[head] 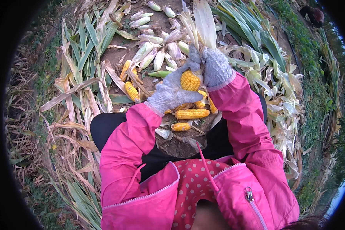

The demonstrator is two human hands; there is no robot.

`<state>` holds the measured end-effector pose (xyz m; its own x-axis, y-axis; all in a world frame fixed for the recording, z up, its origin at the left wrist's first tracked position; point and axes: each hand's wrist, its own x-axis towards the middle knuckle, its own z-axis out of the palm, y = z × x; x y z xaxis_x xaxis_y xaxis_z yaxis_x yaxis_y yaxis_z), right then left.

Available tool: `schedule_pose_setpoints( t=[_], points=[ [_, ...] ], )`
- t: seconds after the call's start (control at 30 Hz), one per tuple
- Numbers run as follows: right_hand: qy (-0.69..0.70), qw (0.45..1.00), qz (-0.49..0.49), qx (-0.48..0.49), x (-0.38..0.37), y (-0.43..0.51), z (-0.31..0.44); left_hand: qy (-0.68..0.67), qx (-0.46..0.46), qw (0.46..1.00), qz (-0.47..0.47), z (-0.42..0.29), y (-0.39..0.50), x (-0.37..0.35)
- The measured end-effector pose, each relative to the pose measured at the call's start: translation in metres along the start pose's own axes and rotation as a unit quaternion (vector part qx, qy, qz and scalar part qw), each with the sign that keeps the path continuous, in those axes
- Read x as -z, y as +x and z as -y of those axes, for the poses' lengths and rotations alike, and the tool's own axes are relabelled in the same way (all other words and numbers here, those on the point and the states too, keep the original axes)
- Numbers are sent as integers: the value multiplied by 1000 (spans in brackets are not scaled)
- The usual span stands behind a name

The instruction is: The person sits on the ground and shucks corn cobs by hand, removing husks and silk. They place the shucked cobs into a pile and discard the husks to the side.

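Note:
Both my hands wear grey knit gloves. A yellow corn cob [190, 80] lies between them, its rounded tip towards me. My left hand [176, 89] is around the cob's left side, thumb stretched out below the tip and fingers up near its base. Beyond the cob, my right hand [217, 67] grips pale corn husks [204, 24] that stick up and away from me. Below my hands, bare yellow cobs [192, 113] lie on the soil, with a short cob [180, 126] nearer to me. The right hand's fingertips are partly hidden.
Several ears in their husks [159, 59] lie beyond my hands. More bare cobs [132, 91] are at the left. Cut corn stalks and leaves [86, 49] heap up on the left, green leaves [247, 26] at the upper right, and loose pale husks [280, 115] pile along the right.

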<state>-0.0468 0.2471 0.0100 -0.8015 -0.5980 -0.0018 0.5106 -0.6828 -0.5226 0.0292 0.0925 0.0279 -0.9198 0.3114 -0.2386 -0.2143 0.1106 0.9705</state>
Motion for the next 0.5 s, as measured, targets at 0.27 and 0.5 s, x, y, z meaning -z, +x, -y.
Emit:
schedule_pose_setpoints(
  t=[0.27, 0.5],
  points=[
    [-463, 883, -15, 75, -8, -7, 11, 171, -27, 985, -7, -2, 0, 3],
    [49, 998, -19, 37, -5, 0, 0, 130, -78, 987, -49, 2, -2, -5]
  ],
)
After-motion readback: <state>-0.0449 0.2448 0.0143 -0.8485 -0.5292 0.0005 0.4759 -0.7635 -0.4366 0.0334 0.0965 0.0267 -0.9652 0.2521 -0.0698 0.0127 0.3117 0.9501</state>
